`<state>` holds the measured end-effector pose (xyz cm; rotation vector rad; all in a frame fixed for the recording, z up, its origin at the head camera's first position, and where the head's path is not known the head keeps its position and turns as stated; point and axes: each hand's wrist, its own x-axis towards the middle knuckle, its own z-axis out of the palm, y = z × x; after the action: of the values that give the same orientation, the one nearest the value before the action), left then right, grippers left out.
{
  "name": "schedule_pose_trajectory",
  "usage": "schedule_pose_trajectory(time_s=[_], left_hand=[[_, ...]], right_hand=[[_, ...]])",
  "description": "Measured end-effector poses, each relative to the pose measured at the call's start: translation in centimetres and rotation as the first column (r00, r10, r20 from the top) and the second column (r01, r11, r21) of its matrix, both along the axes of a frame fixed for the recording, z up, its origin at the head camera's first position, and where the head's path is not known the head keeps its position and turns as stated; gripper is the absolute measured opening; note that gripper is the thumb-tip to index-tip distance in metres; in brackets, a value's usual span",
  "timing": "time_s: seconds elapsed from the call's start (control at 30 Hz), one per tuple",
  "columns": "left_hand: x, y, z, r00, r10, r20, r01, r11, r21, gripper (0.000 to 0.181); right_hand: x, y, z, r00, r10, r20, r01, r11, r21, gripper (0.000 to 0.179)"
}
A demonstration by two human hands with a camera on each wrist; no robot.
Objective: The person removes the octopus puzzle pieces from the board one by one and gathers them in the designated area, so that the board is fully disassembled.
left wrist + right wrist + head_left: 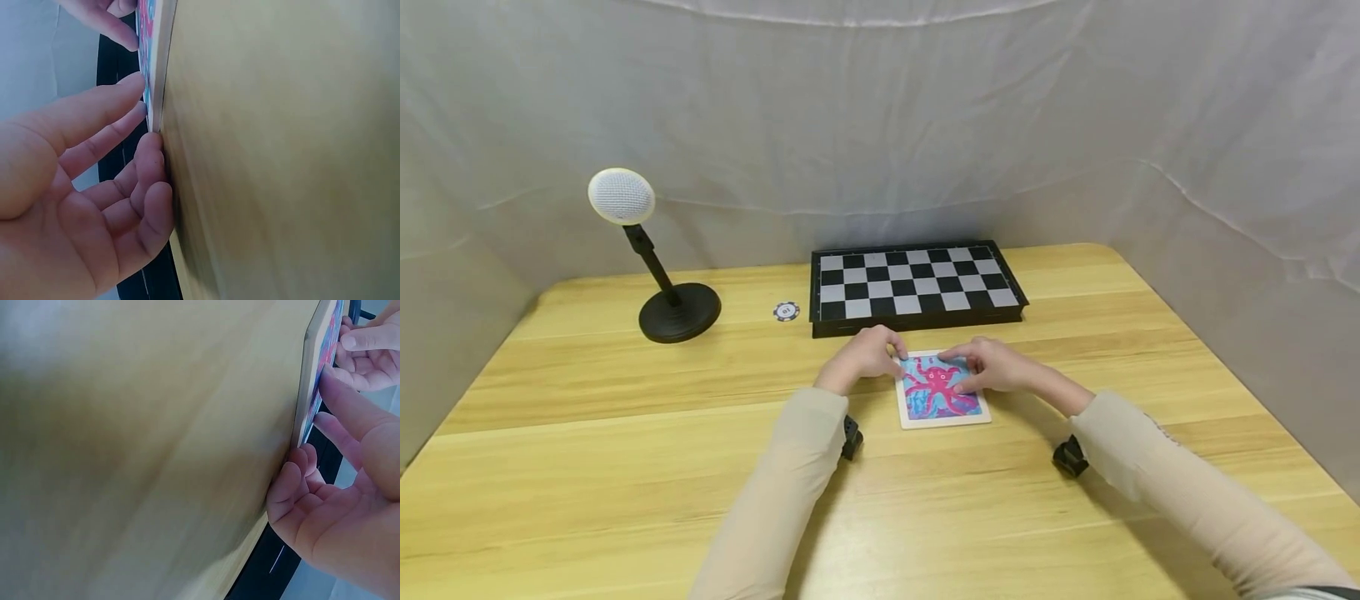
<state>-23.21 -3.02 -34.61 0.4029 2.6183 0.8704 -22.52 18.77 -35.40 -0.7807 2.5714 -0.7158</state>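
A square octopus picture board (938,400), white-edged with a pink octopus on blue, lies on the wooden table. My left hand (867,357) grips its left side, the thumb on the printed face and curled fingers (150,153) at the edge by the tabletop. From the right, my right hand (996,367) holds the board too, its thumb (337,387) and index finger over the picture. The other right fingers bend in against the board's side. In the left wrist view, the board's pale rim (164,56) shows edge-on between hand and table.
Behind the hands lies a black-framed checkered board (917,283). To its left is a small poker chip (786,311). Farther left, a microphone (622,197) stands on a round black base (681,314). Grey-white cloth (880,125) hangs around the table's back and sides.
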Motion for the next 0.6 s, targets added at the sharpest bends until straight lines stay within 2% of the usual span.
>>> schedule_pose_trajectory(time_s=[0.6], left_hand=[[0.28,0.76,0.18,1.000,0.016,-0.027,-0.017,0.999,-0.050,0.016]], right_hand=[[0.07,-0.05,0.07,1.000,0.003,0.011,-0.003,1.000,0.009,0.048]])
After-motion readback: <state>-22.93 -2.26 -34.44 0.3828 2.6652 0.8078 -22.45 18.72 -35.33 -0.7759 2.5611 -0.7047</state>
